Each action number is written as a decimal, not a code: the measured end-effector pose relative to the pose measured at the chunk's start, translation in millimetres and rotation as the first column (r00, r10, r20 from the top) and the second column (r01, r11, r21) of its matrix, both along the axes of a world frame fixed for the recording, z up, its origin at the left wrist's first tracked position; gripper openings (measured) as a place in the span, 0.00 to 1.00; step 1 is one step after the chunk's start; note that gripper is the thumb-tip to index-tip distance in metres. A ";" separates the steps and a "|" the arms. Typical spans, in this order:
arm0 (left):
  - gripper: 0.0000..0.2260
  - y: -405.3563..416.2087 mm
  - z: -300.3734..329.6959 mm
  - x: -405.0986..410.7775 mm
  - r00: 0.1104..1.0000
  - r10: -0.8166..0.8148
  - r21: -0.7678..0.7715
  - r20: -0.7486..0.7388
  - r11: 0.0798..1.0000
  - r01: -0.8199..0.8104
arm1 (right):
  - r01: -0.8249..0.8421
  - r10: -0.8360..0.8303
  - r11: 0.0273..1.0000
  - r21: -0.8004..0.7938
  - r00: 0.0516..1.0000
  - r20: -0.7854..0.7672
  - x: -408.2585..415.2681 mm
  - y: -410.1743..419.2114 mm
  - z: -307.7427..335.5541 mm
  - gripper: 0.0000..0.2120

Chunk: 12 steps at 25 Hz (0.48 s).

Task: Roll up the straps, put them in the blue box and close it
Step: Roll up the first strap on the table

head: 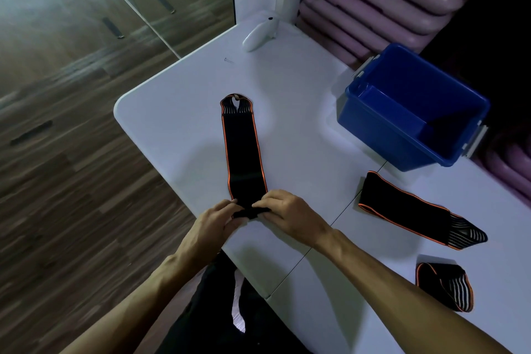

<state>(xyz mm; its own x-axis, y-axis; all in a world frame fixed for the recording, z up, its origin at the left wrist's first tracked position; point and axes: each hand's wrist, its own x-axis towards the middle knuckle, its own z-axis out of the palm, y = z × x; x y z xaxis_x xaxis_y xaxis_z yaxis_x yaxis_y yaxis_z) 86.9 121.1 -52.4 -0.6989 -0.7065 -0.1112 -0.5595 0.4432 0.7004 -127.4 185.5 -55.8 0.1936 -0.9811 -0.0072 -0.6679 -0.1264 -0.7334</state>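
Note:
A black strap with orange edges (242, 149) lies stretched out flat on the white table (178, 112), its striped end pointing away from me. Its near end is curled into a small roll, pinched between my left hand (214, 217) and my right hand (283, 211). A second strap (408, 210) lies flat to the right. A third, folded strap (446, 284) rests nearer the table's front right. The blue box (413, 112) stands open at the back right, with no lid on it and nothing visible inside.
A white handheld controller (258, 33) lies at the table's far edge, a small pin (228, 60) near it. Stacked purple mats (373, 3) rise behind the box. The table's left edge drops to a wooden floor (71, 167).

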 end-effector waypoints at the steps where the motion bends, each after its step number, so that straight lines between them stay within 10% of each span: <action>1: 0.20 -2.7 1.0 -0.1 1.000 0.010 0.013 -0.017 1.000 -0.010 | 0.028 -0.031 0.998 0.061 0.998 0.053 1.0 -1.1 1.4 0.12; 12: 0.09 -14.6 1.6 -21.0 0.963 0.270 -0.055 -0.011 0.961 -0.271 | 0.233 -0.238 0.960 0.157 0.971 0.014 15.2 -26.0 0.2 0.13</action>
